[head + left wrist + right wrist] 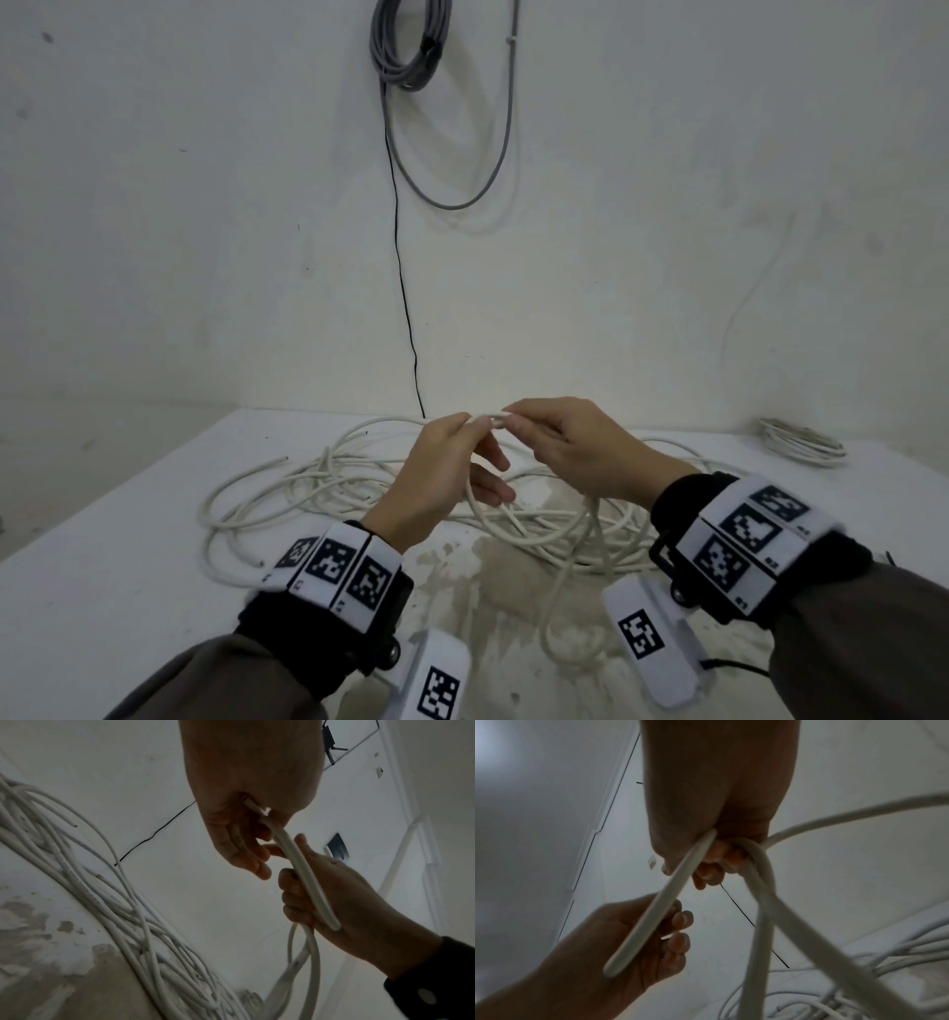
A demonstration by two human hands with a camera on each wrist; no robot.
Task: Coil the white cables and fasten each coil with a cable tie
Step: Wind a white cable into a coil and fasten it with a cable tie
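A long white cable (359,483) lies in loose tangled loops on the white table (128,539). Both hands are raised above the pile and meet on one strand of it (490,417). My left hand (470,429) pinches the strand between thumb and forefinger, its other fingers relaxed. My right hand (521,419) grips the same strand just to the right. In the right wrist view the right hand (713,862) holds a couple of gathered loops (759,882) that hang down, and the left hand (654,939) holds the strand (654,919). In the left wrist view the strand (306,880) runs between the left hand (246,833) and the right hand (321,892).
A separate coiled white cable (801,442) lies at the table's far right corner. A grey cable coil (411,46) hangs on the wall, with a thin black wire (405,288) running down to the table's back edge. The tabletop near me is stained (493,580).
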